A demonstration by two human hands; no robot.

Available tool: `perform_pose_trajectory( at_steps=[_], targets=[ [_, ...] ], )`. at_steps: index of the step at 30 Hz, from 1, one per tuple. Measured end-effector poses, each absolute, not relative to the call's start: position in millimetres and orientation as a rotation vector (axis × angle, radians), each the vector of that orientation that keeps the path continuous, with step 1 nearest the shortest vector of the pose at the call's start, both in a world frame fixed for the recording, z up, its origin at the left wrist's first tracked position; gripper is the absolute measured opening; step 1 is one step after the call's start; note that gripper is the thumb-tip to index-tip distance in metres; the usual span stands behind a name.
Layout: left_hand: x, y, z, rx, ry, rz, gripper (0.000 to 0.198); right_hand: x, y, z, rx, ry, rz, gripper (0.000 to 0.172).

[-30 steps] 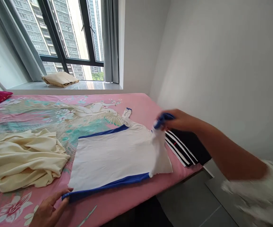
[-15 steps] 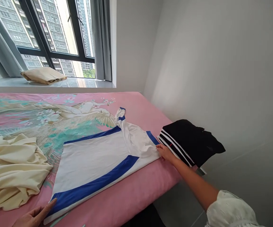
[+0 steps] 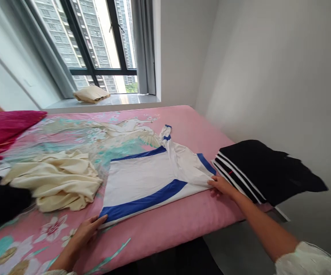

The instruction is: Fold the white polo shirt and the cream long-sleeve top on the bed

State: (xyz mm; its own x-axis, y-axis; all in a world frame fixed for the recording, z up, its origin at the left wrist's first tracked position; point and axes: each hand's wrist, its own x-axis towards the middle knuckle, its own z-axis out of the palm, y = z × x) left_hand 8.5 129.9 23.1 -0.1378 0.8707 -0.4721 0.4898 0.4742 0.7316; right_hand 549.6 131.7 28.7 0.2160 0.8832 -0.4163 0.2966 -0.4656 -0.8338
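Note:
A white garment with blue stripes (image 3: 148, 179) lies partly folded on the pink flowered bedspread (image 3: 165, 225). My left hand (image 3: 89, 226) rests at its near left corner, fingers stretched out and touching the blue edge. My right hand (image 3: 222, 185) lies flat at the garment's right end, fingers out on the white cloth. A folded black garment with white stripes (image 3: 257, 170) sits just right of that hand, at the bed's edge.
A crumpled cream cloth (image 3: 58, 179) lies left of the white garment. Dark clothing (image 3: 2, 208) and a magenta pillow (image 3: 5, 128) are at the far left. A beige cushion (image 3: 91, 94) sits on the window sill. The wall is close on the right.
My right hand laid the blue-edged side over and came down flat on the garment's right end. My left hand stayed at the near left corner. The view swung left.

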Motion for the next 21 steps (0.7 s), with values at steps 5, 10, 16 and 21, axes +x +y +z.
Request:
perform_pose_trajectory(
  at_steps=[5, 10, 16, 21],
  targets=[
    [11.2, 125.1, 26.3, 1.012, 1.719, 0.501, 0.064, 557.3, 130.3, 17.3, -1.901, -1.067, 1.421, 0.014],
    [9.5, 127.5, 18.0, 1.028, 1.755, 0.49, 0.063, 563.1, 127.9, 12.7, -1.919, -1.052, 1.432, 0.017],
    [19.4, 134.7, 23.7, 1.085, 1.875, 0.478, 0.071, 565.7, 132.0, 4.8, -1.928, -1.009, 1.318, 0.019],
    [18.4, 134.0, 18.8, 1.268, 1.933, 0.468, 0.068, 569.1, 123.2, 3.7, -1.819, -1.016, 1.3, 0.026]
  ],
)
